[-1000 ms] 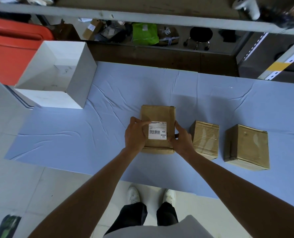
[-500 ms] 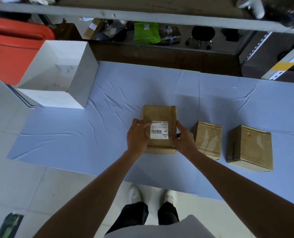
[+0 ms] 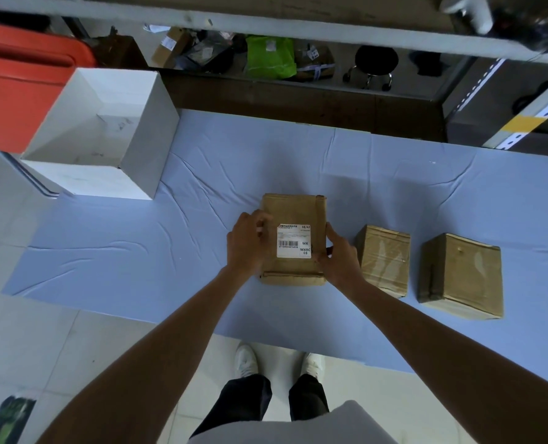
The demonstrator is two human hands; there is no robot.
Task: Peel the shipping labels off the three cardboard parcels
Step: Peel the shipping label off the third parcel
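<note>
While hands [image 3: 293,248] flank labelled parcel [image 3: 293,270] (cloth [image 3: 122,251] bare leftward)

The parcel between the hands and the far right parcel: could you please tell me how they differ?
The held parcel bears a white label; the far right parcel shows none. Left hand and right hand touch the first; the second sits untouched. Both are brown cardboard on the blue cloth.
</note>
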